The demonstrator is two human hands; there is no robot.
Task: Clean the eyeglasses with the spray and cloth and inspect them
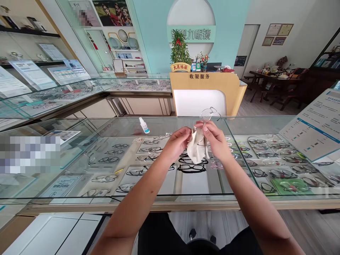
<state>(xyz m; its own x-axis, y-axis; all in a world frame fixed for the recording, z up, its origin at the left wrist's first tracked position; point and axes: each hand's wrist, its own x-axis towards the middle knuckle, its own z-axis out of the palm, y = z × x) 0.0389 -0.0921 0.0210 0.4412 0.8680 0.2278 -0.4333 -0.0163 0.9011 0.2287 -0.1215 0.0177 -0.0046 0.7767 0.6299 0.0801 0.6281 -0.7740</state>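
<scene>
Above the glass counter, both hands are close together around a pair of thin metal-framed eyeglasses (206, 115) and a cream cloth (197, 150). My left hand (181, 139) pinches the cloth at its upper left edge. My right hand (214, 137) grips the eyeglasses, thumb toward me; one round lens and a temple stick up above the fingers. The cloth hangs down between the hands and hides the other part of the frame. A small white spray bottle (144, 125) lies tilted on the glass to the left of my left hand.
The glass display counter (159, 199) holds rows of eyeglass frames (191, 168) under its top. A printed sign (316, 122) stands at the right. Another glass case (138, 85) and a wooden cashier desk (207, 83) are beyond. A stool (203, 246) is below me.
</scene>
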